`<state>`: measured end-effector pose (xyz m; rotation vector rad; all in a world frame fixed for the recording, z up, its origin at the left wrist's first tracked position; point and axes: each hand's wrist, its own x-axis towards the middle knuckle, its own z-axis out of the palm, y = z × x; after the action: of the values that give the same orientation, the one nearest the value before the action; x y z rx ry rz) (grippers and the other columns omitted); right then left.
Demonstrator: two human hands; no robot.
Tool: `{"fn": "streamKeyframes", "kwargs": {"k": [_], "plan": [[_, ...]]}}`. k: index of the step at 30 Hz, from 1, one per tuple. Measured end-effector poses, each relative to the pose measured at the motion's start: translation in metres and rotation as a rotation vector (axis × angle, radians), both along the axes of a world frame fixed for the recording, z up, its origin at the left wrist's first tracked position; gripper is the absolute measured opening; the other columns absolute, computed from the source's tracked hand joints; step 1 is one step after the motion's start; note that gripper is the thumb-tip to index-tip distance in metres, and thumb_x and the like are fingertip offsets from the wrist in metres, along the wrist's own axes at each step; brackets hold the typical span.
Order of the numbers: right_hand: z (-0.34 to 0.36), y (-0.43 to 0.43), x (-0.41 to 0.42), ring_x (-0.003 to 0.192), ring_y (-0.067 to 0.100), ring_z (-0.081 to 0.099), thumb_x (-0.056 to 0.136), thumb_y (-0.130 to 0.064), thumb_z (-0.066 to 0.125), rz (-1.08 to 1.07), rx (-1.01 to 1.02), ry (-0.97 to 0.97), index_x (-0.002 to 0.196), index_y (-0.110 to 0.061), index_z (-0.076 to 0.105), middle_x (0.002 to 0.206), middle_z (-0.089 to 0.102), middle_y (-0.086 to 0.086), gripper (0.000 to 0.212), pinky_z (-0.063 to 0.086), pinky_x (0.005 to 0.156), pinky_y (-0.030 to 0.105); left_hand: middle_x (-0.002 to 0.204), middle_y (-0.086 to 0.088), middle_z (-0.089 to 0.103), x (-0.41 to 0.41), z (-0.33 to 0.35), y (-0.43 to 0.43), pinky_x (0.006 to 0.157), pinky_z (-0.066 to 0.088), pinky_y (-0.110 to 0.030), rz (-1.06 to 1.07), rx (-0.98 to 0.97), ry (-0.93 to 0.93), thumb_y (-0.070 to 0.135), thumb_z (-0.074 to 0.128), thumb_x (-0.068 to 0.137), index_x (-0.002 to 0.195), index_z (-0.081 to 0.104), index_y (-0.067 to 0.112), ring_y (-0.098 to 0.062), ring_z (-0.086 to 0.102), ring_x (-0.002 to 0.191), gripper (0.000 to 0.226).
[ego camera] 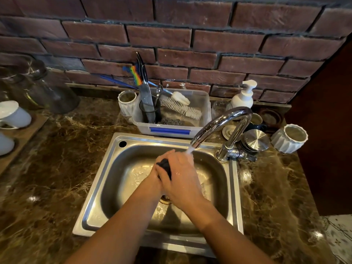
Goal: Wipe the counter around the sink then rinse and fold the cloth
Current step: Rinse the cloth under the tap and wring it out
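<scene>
Head view: dark cloth (165, 167) is bunched above the sink (99, 197) basin, just below the running tap (219, 125). Left hand (152, 181) and right hand (182, 175) both grip it, fingers curled, right overlapping left.

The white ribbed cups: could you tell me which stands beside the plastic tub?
The left cup, by the tub's left wall; the other cup stands far right, past the faucet.

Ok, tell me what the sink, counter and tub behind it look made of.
Sink: brushed stainless steel, grey with soft reflections. Counter: polished brown stone, probably marble, given pale veins and glossy light spots. Tub: translucent plastic, its contents showing hazily through the walls, with a blue clip.
</scene>
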<state>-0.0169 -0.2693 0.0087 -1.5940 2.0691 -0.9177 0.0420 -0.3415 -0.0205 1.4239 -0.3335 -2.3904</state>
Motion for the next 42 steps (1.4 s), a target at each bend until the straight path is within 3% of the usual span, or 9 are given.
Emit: {"fn": "streamKeyframes", "kwargs": {"k": [5,9,13,16,23,31,34,37,42], "plan": [[-0.041,-0.02,-0.028,0.098,0.024,0.065,0.092,-0.048,0.044,-0.308,0.377,-0.182,0.102,-0.02,0.063,0.1,0.066,0.003,0.035,0.053,0.092,0.045,0.099,-0.017,0.067,-0.004,-0.003,0.009,0.075,0.052,-0.037,-0.263,-0.127,-0.14,0.054,0.053,0.092,0.109,0.075,0.008,-0.03,0.064,0.088,0.054],[-0.063,-0.019,-0.04,0.11,0.026,0.062,0.103,-0.039,0.037,-0.321,0.623,-0.047,0.105,-0.017,0.068,0.107,0.069,0.004,0.038,0.028,0.112,0.056,0.103,-0.016,0.07,-0.002,-0.003,0.008,0.085,0.059,-0.04,-0.356,-0.43,-0.291,0.035,0.058,0.099,0.109,0.068,0.011,-0.031,0.068,0.092,0.027],[-0.07,-0.003,-0.053,0.099,0.025,0.063,0.099,-0.05,0.049,-0.541,0.661,-0.526,0.103,-0.012,0.07,0.114,0.07,0.011,0.044,0.046,0.087,0.035,0.088,-0.012,0.074,0.01,0.003,0.009,0.082,0.056,-0.036,-0.203,-0.486,-0.177,0.02,0.073,0.086,0.084,0.075,0.01,-0.026,0.071,0.088,0.01],[-0.068,0.017,-0.059,0.079,0.026,0.066,0.094,-0.04,0.064,-0.697,0.551,-1.239,0.106,-0.007,0.07,0.103,0.074,0.016,0.035,0.047,0.058,0.031,0.084,-0.016,0.071,0.02,0.004,0.003,0.095,0.053,-0.048,0.011,-0.297,0.024,0.014,0.069,0.085,0.072,0.068,0.011,-0.032,0.07,0.083,0.014],[-0.055,0.033,-0.051,0.095,0.027,0.067,0.077,-0.035,0.079,-0.471,0.421,-1.727,0.117,-0.009,0.069,0.118,0.069,0.015,0.048,0.057,0.065,0.032,0.124,-0.028,0.064,0.027,-0.004,0.003,0.099,0.054,-0.051,0.039,-0.195,0.171,0.022,0.07,0.088,0.127,0.059,-0.004,-0.039,0.067,0.109,0.048],[0.017,0.011,-0.022,0.081,0.019,0.062,0.082,-0.019,0.068,-0.25,0.02,-1.374,0.073,-0.014,0.069,0.077,0.066,0.005,0.01,0.051,0.08,0.035,0.12,-0.022,0.071,0.02,-0.012,0.027,0.108,0.041,-0.059,-0.163,0.002,0.025,0.052,0.068,0.081,0.124,0.068,0.01,-0.042,0.06,0.119,0.059],[0.035,0.012,-0.007,0.098,0.015,0.062,0.089,-0.014,0.061,-0.07,-0.09,-0.757,0.093,-0.017,0.075,0.099,0.071,0.002,0.015,0.046,0.091,0.024,0.102,-0.013,0.074,0.015,-0.007,0.031,0.109,0.038,-0.044,0.06,0.005,0.242,0.041,0.06,0.088,0.121,0.064,0.011,-0.025,0.06,0.111,0.045],[0.019,0.012,-0.009,0.124,0.024,0.036,0.098,-0.044,0.048,0.173,0.06,0.174,0.131,-0.045,0.059,0.141,0.045,-0.002,0.034,0.027,0.104,0.041,0.111,-0.009,0.066,0.014,-0.02,0.02,0.107,0.042,-0.043,0.125,-0.008,0.354,0.047,0.048,0.099,0.12,0.062,0.018,-0.024,0.064,0.105,0.038],[-0.029,0.01,-0.062,0.145,0.04,0.019,0.094,-0.073,0.032,0.02,0.545,0.178,0.143,-0.059,0.036,0.163,0.022,0.006,0.051,0.016,0.116,0.061,0.11,-0.016,0.071,0.016,-0.022,0.014,0.095,0.048,-0.045,0.004,0.039,0.322,0.054,0.055,0.092,0.113,0.074,0.011,-0.032,0.067,0.098,0.052]]}}
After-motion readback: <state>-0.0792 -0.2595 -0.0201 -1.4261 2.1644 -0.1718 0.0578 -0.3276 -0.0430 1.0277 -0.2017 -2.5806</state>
